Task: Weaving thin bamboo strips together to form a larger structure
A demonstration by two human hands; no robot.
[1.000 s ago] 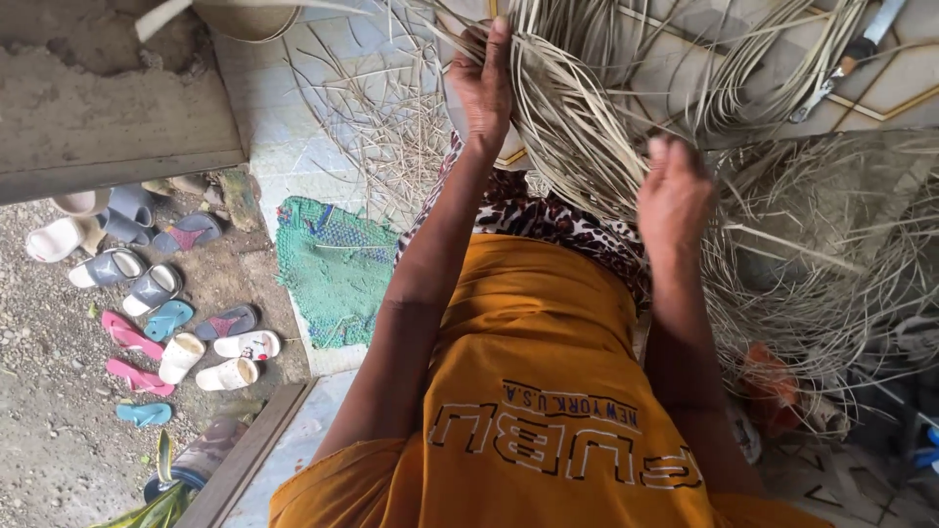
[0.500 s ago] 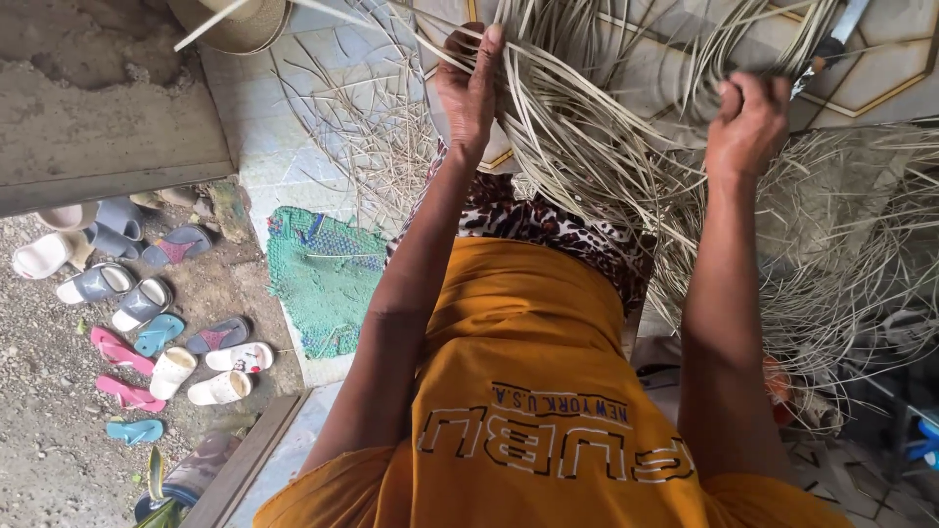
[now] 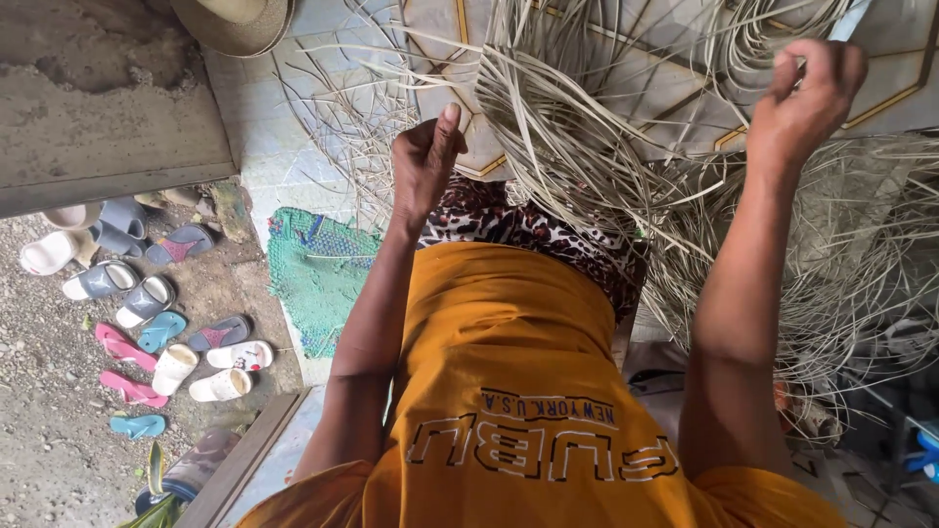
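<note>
Fingers of the left hand (image 3: 425, 161) are curling into a fist at top middle, beside the pale dry reed strips (image 3: 577, 147). Right hand (image 3: 804, 93), upper right, is pinching thin strips.

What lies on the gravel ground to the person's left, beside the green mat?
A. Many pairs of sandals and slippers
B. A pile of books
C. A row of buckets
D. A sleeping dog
A: a scatter of sandals and slippers in pink, blue, grey and white lies on the gravel ground, left of the green mat.
</note>
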